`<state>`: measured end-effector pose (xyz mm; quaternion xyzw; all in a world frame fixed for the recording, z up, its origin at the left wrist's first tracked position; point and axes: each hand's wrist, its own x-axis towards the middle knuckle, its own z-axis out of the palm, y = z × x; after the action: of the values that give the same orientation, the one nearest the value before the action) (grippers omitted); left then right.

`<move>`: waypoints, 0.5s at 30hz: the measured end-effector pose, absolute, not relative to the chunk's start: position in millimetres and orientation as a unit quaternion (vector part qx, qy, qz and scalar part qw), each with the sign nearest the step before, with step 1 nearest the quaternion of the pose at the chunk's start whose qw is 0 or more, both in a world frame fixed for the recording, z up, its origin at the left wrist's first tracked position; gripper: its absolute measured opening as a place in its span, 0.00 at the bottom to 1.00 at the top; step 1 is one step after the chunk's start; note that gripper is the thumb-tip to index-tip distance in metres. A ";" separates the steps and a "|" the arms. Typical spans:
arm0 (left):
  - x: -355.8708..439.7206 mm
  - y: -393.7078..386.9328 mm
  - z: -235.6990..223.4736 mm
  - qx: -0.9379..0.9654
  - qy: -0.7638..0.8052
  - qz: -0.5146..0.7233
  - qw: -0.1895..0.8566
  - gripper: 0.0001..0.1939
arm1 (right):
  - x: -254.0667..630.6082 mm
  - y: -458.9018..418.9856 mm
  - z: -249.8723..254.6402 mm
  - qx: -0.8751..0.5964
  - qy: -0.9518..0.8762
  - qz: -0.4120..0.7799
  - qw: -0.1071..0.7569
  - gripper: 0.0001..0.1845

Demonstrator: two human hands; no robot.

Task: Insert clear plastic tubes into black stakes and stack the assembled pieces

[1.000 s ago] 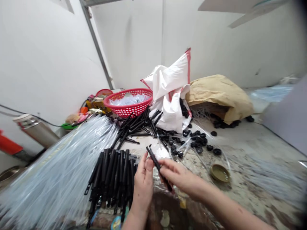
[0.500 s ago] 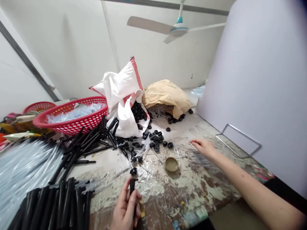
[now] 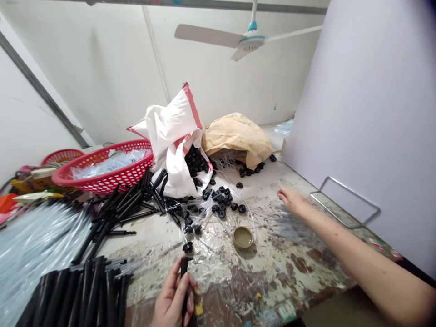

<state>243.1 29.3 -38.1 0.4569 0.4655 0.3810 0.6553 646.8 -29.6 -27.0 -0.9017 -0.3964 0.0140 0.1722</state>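
Observation:
My left hand (image 3: 175, 293) is closed around a black plastic tube (image 3: 184, 267), which stands nearly upright at the front of the table. Just beyond its top end lies a black cap (image 3: 187, 247); I cannot tell whether they touch. My right hand (image 3: 292, 202) is out over the right side of the table, fingers curled together, and whatever they hold is too small to make out. Below that hand lie thin clear plastic tubes (image 3: 289, 225). A small round dish (image 3: 243, 238) of clear liquid sits between the hands. Several black caps (image 3: 221, 197) are scattered behind the dish.
Black tubes (image 3: 81, 290) are stacked at the front left, beside a bundle of clear tubing (image 3: 37, 254). A red basket (image 3: 102, 179), a white sack (image 3: 168, 122) and a brown paper bag (image 3: 238, 131) stand behind. A metal wire stand (image 3: 344, 190) is at right.
My right hand has shifted slightly to the right and its fingers look more curled. My left hand, still around the black tube, has moved slightly left and down in view.

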 end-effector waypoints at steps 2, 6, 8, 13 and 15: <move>241.9 29.6 -35.4 0.460 0.467 0.364 0.662 0.36 | 627.5 -31.6 -18.2 -0.885 -0.419 0.035 0.198 0.12; 239.7 29.8 -33.9 0.467 0.455 0.349 0.673 0.34 | 572.5 -37.9 -4.8 -0.807 -0.517 0.127 0.256 0.11; 238.7 29.4 -35.3 0.469 0.450 0.347 0.676 0.33 | 546.8 -39.0 -2.7 -0.757 -0.592 0.114 0.254 0.08; 236.4 28.9 -38.6 0.483 0.432 0.347 0.678 0.32 | 511.7 -33.8 -5.3 -0.705 -0.691 -0.083 0.137 0.07; 235.7 28.6 -38.4 0.484 0.429 0.349 0.678 0.32 | 506.6 -31.6 -4.8 -0.699 -0.700 -0.111 0.098 0.09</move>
<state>235.7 28.6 -38.4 0.4838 0.4290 0.3495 0.6781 506.6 -31.6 -4.8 -0.6990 -0.6996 -0.1111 0.0978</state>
